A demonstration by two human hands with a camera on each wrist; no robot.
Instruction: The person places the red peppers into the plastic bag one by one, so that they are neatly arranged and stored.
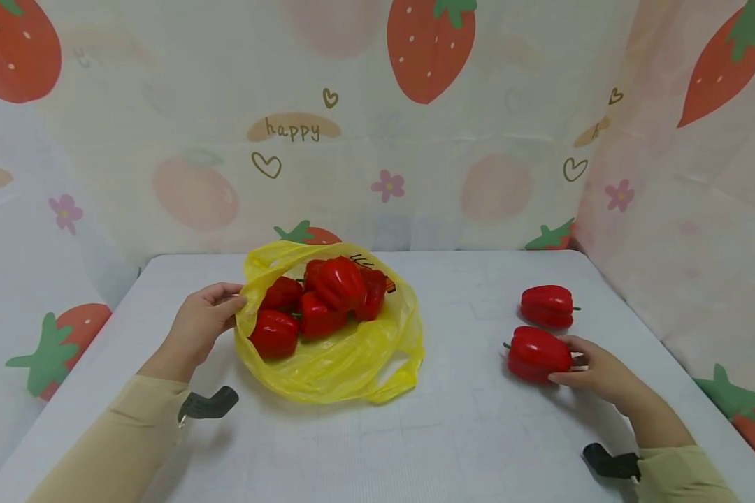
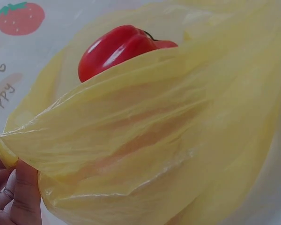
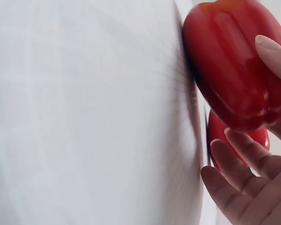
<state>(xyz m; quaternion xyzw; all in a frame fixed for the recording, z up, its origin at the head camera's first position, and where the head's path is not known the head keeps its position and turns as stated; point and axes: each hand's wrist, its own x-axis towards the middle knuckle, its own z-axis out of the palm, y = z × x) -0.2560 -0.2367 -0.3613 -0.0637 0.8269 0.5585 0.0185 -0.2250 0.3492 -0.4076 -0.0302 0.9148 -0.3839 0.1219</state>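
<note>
On the left, a yellow plastic bag (image 1: 346,370) lies with its mouth spread and several red bell peppers (image 1: 323,316) inside. My left hand (image 1: 210,314) pinches the bag's left rim between thumb and fingers. The left wrist view has the thin bag wall (image 2: 145,122) covering most of the peppers, one red pepper (image 2: 117,49) showing above it. At the right, my right hand (image 1: 598,370) has its thumb and index finger on either side of the end of a red bell pepper (image 1: 537,355); its other fingers (image 3: 234,199) spread loosely. Behind lies another red bell pepper (image 1: 546,306).
Everything is on a white table (image 1: 459,447). A curtain (image 1: 365,147) with strawberry prints hangs along the back and both sides. Black wrist mounts (image 1: 209,404) stick out from the sleeves.
</note>
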